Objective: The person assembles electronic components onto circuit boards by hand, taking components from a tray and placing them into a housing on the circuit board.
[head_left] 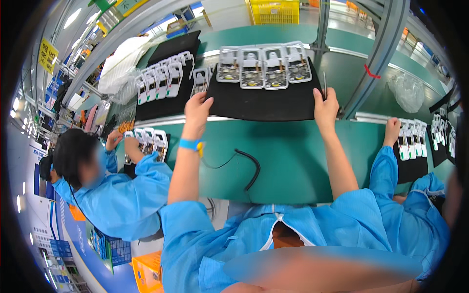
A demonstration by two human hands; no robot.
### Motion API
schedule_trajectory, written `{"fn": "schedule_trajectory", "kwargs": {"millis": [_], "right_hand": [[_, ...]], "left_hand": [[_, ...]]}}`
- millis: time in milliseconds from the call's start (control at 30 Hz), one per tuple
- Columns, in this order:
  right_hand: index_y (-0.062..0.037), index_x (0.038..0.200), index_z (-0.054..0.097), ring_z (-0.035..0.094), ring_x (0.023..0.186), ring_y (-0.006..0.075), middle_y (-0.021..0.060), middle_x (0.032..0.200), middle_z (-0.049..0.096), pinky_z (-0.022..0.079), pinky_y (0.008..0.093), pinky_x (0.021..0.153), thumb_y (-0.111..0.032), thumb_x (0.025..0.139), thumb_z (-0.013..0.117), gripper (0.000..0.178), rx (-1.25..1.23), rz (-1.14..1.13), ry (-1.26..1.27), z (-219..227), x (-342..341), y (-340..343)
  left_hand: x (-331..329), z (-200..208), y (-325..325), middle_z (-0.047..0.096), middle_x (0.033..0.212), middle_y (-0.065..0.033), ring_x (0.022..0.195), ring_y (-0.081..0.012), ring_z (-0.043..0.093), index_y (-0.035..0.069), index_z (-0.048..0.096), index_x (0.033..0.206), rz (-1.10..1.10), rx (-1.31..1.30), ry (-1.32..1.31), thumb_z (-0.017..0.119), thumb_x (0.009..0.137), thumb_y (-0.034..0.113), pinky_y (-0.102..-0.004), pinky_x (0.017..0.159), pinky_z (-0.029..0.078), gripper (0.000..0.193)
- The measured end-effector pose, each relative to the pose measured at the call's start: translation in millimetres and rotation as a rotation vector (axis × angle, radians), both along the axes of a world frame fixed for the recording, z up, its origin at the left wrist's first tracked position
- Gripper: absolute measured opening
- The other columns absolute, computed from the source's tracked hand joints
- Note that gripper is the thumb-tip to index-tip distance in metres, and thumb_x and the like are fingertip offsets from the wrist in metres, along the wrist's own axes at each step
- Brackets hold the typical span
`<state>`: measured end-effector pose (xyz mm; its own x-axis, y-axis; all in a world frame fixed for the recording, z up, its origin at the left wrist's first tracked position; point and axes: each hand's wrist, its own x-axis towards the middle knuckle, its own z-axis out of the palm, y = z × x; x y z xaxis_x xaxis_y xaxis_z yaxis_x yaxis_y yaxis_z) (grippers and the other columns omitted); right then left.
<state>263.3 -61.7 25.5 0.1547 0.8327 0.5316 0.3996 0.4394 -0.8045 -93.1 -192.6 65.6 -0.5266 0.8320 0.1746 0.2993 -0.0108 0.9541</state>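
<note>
A black board [264, 106] is held up over the far side of the bench, my left hand [197, 115] gripping its left edge and my right hand [326, 108] its right edge. Several white open device housings [251, 68] lie side by side on its far half, with circuit boards and yellow parts showing inside. Both thumbs are on top, while the fingers are partly hidden. A thin upright thing [325, 80] shows beside my right hand; whether I hold it cannot be told. My left wrist wears a blue strap [190, 144].
Another black mat [168, 100] with rows of white housings [162, 80] lies at the back left. On the green bench [293, 166] rests a black coiled cord [255, 171]. Co-workers in blue sit on both sides, beside housings. A metal post [373, 63] stands at the right.
</note>
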Motion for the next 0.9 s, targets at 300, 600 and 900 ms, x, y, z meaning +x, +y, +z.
{"fn": "schedule_trajectory", "kwargs": {"millis": [300,600,900], "right_hand": [[0.0015,0.095,0.055,0.055,0.071,0.0194,0.0116,0.078,0.060,0.047,0.0350,0.069,-0.021,0.096,0.069,0.026,-0.181,0.321,0.105,29,31,-75],[0.0006,0.099,0.058,0.058,0.075,0.0168,0.0102,0.084,0.064,0.047,0.0330,0.069,-0.019,0.097,0.069,0.022,-0.213,0.249,0.038,18,26,-101],[0.0010,0.098,0.060,0.048,0.068,0.0075,0.0006,0.076,0.056,0.041,0.0265,0.059,-0.016,0.099,0.066,0.018,-0.183,0.014,-0.253,26,-25,-30]], "left_hand": [[93,79,-172,0.061,0.134,-0.0154,0.125,-0.0200,0.058,-0.011,0.050,0.137,0.023,-0.176,-0.243,0.057,0.096,-0.004,-0.0304,0.107,0.044,0.043],[70,24,-181,0.059,0.138,-0.0163,0.123,-0.0204,0.059,-0.010,0.047,0.141,0.004,-0.102,-0.392,0.058,0.095,-0.007,-0.0326,0.107,0.045,0.048],[-32,17,-108,0.057,0.122,-0.0212,0.110,-0.0392,0.059,0.000,0.056,0.138,0.070,-0.316,0.694,0.072,0.086,0.003,-0.0431,0.094,0.048,0.055]]}}
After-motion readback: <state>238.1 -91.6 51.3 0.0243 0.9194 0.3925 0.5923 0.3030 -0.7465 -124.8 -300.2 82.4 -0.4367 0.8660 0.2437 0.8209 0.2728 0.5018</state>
